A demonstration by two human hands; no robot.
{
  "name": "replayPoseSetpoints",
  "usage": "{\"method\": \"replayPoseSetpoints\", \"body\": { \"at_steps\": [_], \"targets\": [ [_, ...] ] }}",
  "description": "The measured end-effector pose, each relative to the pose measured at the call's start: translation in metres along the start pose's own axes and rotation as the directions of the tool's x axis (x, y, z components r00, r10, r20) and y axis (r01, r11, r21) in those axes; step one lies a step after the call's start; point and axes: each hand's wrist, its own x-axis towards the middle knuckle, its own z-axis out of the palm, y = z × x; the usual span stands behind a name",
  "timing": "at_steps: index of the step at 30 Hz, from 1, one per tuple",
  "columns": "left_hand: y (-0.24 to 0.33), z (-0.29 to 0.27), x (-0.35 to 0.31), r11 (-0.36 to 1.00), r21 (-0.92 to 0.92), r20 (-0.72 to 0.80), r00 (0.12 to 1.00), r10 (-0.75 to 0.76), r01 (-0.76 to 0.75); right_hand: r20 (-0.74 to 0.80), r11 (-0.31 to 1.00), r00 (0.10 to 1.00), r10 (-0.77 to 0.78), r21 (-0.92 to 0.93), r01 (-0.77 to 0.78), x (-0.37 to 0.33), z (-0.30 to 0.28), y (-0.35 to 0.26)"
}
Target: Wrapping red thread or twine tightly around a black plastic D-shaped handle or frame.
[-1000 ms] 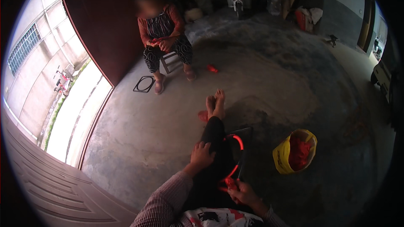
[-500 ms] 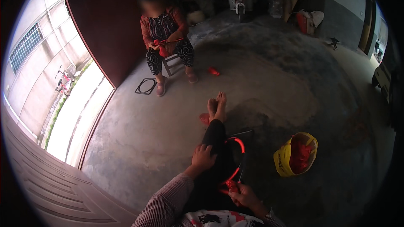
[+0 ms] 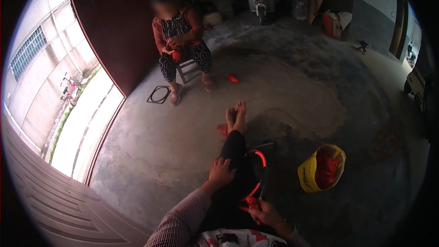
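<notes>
My left hand point(image 3: 221, 174) lies flat on my dark-trousered leg with its fingers apart, holding nothing. Down by my lap, my right hand point(image 3: 267, 212) is closed round a small red bundle point(image 3: 252, 202); I cannot make out whether it is yarn or cloth strip. Next to that bundle runs a round hoop point(image 3: 261, 158), dark in places and covered in bright red along other stretches. Part of the hoop is hidden behind my leg. To the right of my hand stands a yellow bag point(image 3: 308, 175), its top open on red material point(image 3: 325, 170).
A person point(image 3: 178, 36) sits on a stool facing me, hands on red material. A black square frame with a ring point(image 3: 158, 94) lies by their feet. One red piece point(image 3: 232, 78) is on the floor, another point(image 3: 222, 129) beside my bare feet. A scooter point(image 3: 260, 0) stands behind.
The seated person's hands have shifted on their red material, one now higher and nearer the chest. My own two hands and the hoop stay where they were.
</notes>
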Motion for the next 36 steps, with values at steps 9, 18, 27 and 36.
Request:
{"method": "replayPoseSetpoints", "body": {
  "at_steps": [9, 18, 27, 36],
  "targets": [
    [-0.001, -0.002, 0.005, 1.000, 0.004, -0.034, 0.999, 0.014, -0.014, 0.016, 0.999, 0.999, -0.029, 0.024, 0.028, -0.001, 0.002, -0.010],
    [0.000, 0.002, 0.003, 1.000, 0.010, -0.019, 1.000, -0.010, 0.011, 0.023, 1.000, 0.999, -0.023, 0.012, 0.022, -0.003, 0.001, -0.010],
    [0.002, -0.004, 0.003, 1.000, 0.007, -0.015, 1.000, -0.013, 0.013, 0.004, 0.999, 1.000, -0.022, 0.034, 0.022, -0.002, 0.000, -0.007],
    [0.005, -0.006, 0.003, 0.999, 0.009, -0.001, 0.999, -0.033, 0.033, 0.029, 0.998, 0.999, -0.018, 0.056, 0.016, -0.003, 0.001, -0.008]
  ]
}}
